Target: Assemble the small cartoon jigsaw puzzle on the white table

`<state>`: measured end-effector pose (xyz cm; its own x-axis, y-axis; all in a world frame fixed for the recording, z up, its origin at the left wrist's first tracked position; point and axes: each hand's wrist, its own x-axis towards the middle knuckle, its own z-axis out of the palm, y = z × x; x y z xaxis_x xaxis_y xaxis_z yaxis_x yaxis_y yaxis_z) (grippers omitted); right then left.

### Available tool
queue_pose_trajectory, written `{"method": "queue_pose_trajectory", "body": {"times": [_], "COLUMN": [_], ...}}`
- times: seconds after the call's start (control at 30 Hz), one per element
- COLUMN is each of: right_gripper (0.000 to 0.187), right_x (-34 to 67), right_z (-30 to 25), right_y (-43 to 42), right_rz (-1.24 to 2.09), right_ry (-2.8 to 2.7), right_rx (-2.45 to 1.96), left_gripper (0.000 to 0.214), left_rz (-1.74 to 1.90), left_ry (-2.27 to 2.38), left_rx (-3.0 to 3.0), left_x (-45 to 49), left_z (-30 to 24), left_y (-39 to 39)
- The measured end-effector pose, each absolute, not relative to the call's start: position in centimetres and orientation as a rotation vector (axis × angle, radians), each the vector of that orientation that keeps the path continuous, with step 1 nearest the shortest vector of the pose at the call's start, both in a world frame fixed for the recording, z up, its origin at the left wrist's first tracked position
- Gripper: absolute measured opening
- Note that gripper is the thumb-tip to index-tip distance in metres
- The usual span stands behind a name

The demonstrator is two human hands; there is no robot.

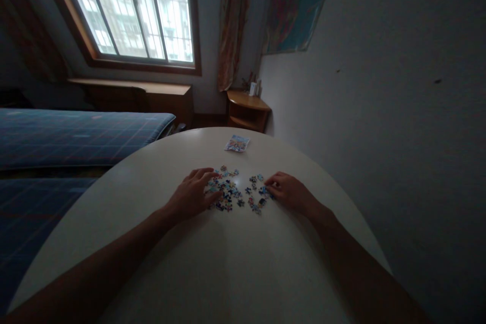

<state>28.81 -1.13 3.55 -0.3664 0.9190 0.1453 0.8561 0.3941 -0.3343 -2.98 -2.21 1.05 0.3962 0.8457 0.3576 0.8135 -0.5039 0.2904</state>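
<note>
Many small jigsaw pieces (228, 192) lie in a loose heap at the middle of the round white table (243, 258). My left hand (193, 192) rests at the heap's left edge, fingers spread, with fingertips and thumb over the outer pieces. On the right, a smaller group of jigsaw pieces (252, 202) is scattered with gaps between them. My right hand (286, 191) is beside that group, fingers curled and pinched at a jigsaw piece (270, 193), which they partly hide. Beyond the heap lies a small colourful printed picture (237, 143).
A bed with a blue plaid cover (83, 134) stands left of the table. A wooden corner shelf (248, 101) and a low desk (163, 88) are at the back, under a barred window (129, 10). The white wall (360, 126) runs close along the right.
</note>
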Motion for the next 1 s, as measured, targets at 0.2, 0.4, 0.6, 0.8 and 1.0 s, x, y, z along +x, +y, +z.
{"method": "queue_pose_trajectory", "body": {"times": [0.2,0.4,0.6,0.8,1.0], "right_gripper": [0.017,0.013,0.032,0.089,0.089], "right_x": [27.5,26.1,25.0,23.5,22.7], "right_z": [3.7,3.6,3.8,2.1,1.7], "right_y": [-1.7,-2.1,-3.1,-4.3,-4.6], "right_rz": [0.226,0.164,0.150,0.291,0.364], "right_ry": [-2.444,-2.518,-2.498,-2.584,-2.688], "right_rx": [-1.432,-1.349,-1.258,-1.526,-1.470], "left_gripper": [0.060,0.054,0.053,0.072,0.070], "left_rz": [0.682,0.698,0.684,0.500,0.425], "left_ry": [1.529,1.582,1.629,1.644,1.617], "left_rx": [2.565,2.526,2.496,2.546,2.569], "left_x": [-1.6,-1.3,-1.4,-1.4,-1.2], "left_z": [-0.5,-0.5,-0.8,-0.9,-0.8], "left_y": [-2.8,-2.7,-2.5,-2.5,-2.5]}}
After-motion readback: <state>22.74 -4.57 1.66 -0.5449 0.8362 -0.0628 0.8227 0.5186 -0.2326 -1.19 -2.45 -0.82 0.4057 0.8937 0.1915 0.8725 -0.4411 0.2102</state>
